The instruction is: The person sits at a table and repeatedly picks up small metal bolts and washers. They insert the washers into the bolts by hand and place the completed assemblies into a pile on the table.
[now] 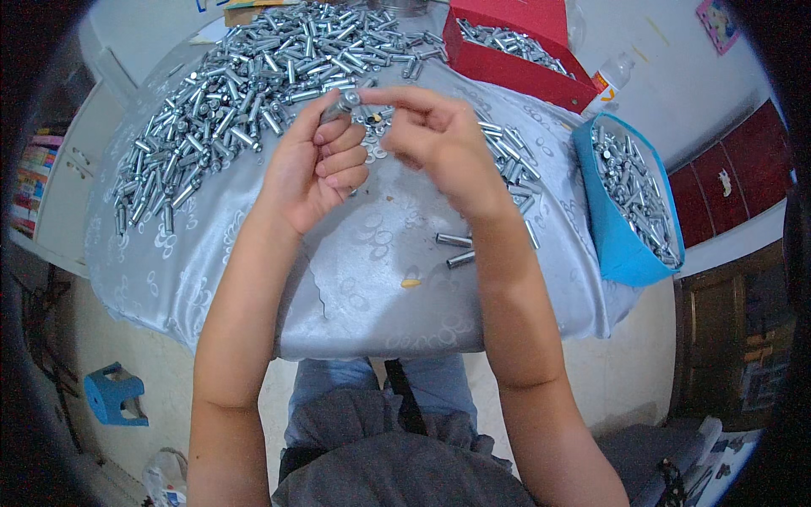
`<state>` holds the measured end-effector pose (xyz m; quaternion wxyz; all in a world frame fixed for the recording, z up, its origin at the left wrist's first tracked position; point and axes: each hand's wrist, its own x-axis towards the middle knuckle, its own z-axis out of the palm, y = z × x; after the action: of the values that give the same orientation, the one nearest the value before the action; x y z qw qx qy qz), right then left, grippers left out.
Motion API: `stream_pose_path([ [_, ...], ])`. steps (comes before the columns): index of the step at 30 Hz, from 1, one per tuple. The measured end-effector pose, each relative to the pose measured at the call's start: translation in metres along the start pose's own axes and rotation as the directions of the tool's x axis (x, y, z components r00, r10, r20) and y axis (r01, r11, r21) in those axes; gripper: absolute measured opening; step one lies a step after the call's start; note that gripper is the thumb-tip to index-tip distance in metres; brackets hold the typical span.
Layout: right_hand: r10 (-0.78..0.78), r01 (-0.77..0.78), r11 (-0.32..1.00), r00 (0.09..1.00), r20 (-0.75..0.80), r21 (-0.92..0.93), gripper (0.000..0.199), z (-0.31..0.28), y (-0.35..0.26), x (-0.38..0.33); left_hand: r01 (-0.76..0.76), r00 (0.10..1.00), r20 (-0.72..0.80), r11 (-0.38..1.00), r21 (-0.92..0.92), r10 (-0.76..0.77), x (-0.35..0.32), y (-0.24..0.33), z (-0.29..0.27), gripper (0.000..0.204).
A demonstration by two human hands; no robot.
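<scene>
My left hand (323, 160) is closed around a shiny metal sleeve (339, 108), thumb along its side and its round end up. From the right, my right hand (439, 144) reaches its stretched index finger to that upper end. The other fingers of this hand are loosely bent, and no object shows in them. Between and behind the hands lie small flat washers (378, 152) and a few dark and brass-coloured bits, partly hidden. A large heap of similar metal sleeves (245, 93) spreads over the far left; more sleeves (507, 156) lie beyond my right wrist.
A red box (515, 63) of metal pieces stands at the far right, beside a clear plastic bottle (614, 78). A blue bin (621, 245) full of sleeves is at the right edge of the cloth-covered table (363, 321). A blue stool (116, 395) stands on the floor, left.
</scene>
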<state>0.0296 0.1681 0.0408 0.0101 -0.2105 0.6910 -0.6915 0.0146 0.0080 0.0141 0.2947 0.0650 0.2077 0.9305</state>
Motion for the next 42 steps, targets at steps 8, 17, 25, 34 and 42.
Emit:
stream_pose_path([
  [8,-0.037,0.038,0.998,0.999,-0.037,0.043,0.031,-0.004,-0.001,0.002,0.001,1.000,0.022,1.000,-0.007,-0.001,0.001,0.000,-0.001,0.042],
  [17,-0.155,0.151,0.987,0.985,-0.074,-0.063,0.025,0.006,0.005,0.003,0.115,0.993,-0.032,0.980,0.160,-0.112,0.001,-0.003,0.000,0.043],
  [25,-0.467,0.325,0.729,0.880,-0.089,-0.603,0.028,0.000,0.028,0.011,-0.130,0.874,-0.082,0.391,0.911,0.480,-0.001,-0.024,0.015,0.038],
  [34,0.221,-0.223,0.963,0.975,-0.027,-0.153,0.036,-0.003,0.009,0.002,-0.340,0.642,0.635,-0.583,0.738,0.430,-0.005,-0.023,0.006,0.030],
  [42,0.221,-0.275,0.955,0.910,-0.352,-0.111,0.037,-0.027,0.014,0.009,0.078,0.942,-0.051,0.070,0.995,-0.332,-0.022,-0.005,0.022,0.035],
])
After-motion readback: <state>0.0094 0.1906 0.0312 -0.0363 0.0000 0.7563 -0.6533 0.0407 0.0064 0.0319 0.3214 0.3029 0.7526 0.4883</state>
